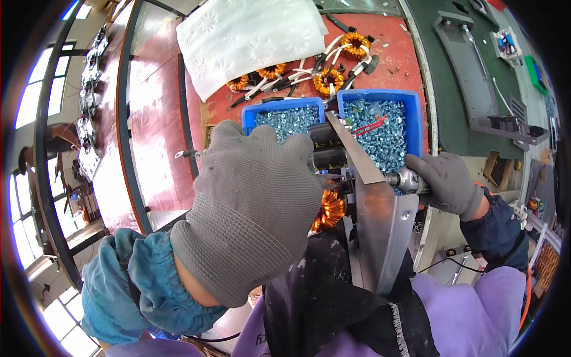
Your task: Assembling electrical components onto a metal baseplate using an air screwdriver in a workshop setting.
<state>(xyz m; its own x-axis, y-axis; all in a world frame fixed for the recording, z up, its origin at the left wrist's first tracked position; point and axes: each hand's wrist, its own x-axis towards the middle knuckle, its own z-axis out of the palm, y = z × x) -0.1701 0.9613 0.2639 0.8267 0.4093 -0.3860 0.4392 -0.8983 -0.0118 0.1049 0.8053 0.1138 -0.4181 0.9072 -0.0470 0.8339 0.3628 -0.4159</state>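
My left hand (253,196), in a grey knitted glove, is curled beside the near side of a bent metal bracket (380,229). Its fingertips are hidden, and I cannot make out what they grip; a thin pointed metal tip (332,177) shows just past them. Between hand and bracket are black cylindrical parts (328,157) and a copper-wound ring coil (329,209). In my gloved right hand (446,181) is a silver-headed power driver (407,180), its nose against the bracket's right side. The bracket rests upright over my lap on a black cloth (315,291).
Two blue bins (416,119) (248,113) of small silver fasteners stand ahead on a red bench (386,35). Beyond them lie several copper coils (355,45) with cables, beside white embossed sheeting (250,41). An orange hose (526,297) runs down at right.
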